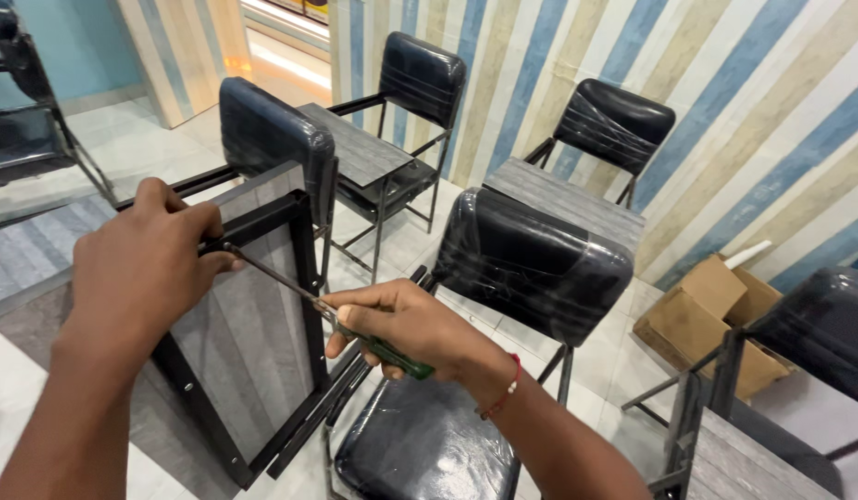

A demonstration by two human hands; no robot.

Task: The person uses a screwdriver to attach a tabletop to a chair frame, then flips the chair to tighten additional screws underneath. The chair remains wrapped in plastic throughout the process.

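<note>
My right hand (pixel 406 324) grips the green handle of a screwdriver (pixel 290 285). Its long metal shaft runs up and left to the top corner of a black metal frame (pixel 304 268). That frame edges a grey wood-grain writing board (pixel 248 324), tipped up on its side above the black padded seat of a chair (pixel 420 444). My left hand (pixel 147 268) clasps the frame's upper left corner, fingers curled around the bar right where the screwdriver tip meets it. The tip itself is hidden behind my fingers.
Several black padded chairs with grey writing boards stand around: one behind the frame (pixel 272 130), one at the back (pixel 420 79), one further right (pixel 614 120), one at the right edge (pixel 818 324). An open cardboard box (pixel 716 315) sits by the striped wall.
</note>
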